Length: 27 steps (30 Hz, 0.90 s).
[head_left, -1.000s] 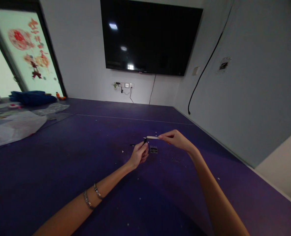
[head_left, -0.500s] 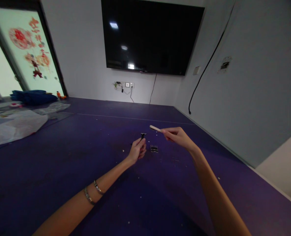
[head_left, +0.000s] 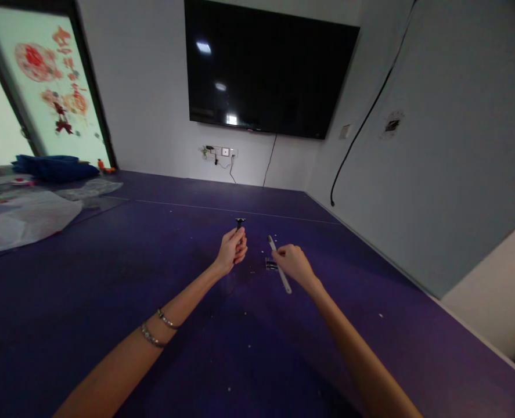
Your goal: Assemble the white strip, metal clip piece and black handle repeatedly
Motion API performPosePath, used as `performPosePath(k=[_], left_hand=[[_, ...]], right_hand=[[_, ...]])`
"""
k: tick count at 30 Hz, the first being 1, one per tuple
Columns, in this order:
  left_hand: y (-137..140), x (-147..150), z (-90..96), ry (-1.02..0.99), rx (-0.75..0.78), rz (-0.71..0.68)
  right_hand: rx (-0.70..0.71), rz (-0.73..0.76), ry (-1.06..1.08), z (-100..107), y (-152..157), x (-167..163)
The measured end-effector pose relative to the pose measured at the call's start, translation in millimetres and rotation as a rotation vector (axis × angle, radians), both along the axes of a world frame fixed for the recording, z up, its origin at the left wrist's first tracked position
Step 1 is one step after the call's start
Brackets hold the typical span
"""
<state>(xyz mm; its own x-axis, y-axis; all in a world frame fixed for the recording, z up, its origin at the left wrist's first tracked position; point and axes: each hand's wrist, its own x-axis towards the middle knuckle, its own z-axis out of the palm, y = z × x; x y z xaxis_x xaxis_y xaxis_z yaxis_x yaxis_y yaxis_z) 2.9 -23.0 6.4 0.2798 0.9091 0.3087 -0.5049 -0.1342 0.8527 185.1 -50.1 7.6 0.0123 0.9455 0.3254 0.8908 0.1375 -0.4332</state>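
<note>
facing a wall-mounted television, over a purple surface, left hand grips a razor, right hand a brush.

Black tool partly hidden by left fingers, pale stick partly by right fingers, television cropped

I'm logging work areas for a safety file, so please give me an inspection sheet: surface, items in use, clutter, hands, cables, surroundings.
Surface: purple, with scattered white flecks.
Items in use: dark T-headed tool, head up; pale brush-like stick, slanting, partly overlapping a small dark case in this view.
Clutter: white sheeting, blue fabric, orange item, all at left.
Hands: left hand grips the tool; right hand has fingers at the stick, grip unclear.
Cables: thick black cable hanging at right; thin cord below the screen.
Surroundings: dark wall-mounted screen; glazed door with red decorations.
</note>
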Motion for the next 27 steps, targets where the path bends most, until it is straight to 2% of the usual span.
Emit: performPosePath(k=[5,10,22,27], left_hand=[[-4,4,-0.4,0.003,-0.004,-0.034],[-3,4,-2.2,0.011,0.004,-0.048],[-5,5,-6.8,0.047,0.001,-0.05],[-4,7,-9.6,0.055,-0.005,-0.047]], right_hand=[[-0.138,-0.041,-0.174,-33,0,-18],[-0.197,-0.079,-0.271,-51,0,-31],[-0.199,-0.115,-0.303,-64,3,-40],[-0.2,-0.163,-0.252,-53,10,-23]])
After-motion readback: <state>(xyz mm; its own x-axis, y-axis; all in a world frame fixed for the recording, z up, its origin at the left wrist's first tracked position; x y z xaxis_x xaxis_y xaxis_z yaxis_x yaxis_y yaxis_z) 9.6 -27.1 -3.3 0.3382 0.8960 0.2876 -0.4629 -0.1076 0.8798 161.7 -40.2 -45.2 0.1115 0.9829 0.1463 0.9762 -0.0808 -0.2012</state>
